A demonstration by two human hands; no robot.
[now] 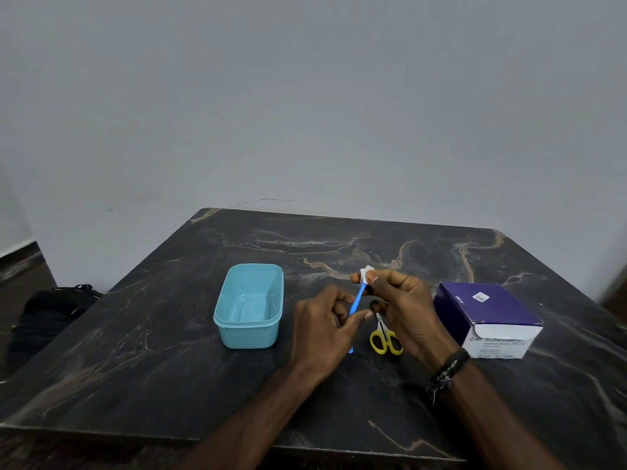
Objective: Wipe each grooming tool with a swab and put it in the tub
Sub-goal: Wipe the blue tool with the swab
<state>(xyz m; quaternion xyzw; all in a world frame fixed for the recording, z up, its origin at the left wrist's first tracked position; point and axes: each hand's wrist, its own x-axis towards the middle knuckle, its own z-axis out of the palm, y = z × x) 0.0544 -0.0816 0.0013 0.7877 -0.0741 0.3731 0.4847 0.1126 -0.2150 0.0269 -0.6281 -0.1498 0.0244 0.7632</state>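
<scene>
My left hand (325, 329) pinches a slim blue grooming tool (358, 299) by its middle and holds it above the table. My right hand (403, 305) pinches a white swab (365, 273) wrapped round the tool's upper end. The tool's lower tip shows below my left hand. A light blue plastic tub (249, 305) stands left of my hands with nothing visible inside. Small scissors with yellow handles (385, 339) lie on the table between my hands, partly hidden by the right one.
A purple and white swab box (488, 317) sits to the right on the dark marble table (169, 368). A black bag (51, 310) lies on the floor off the table's left edge. A grey wall rises behind the table.
</scene>
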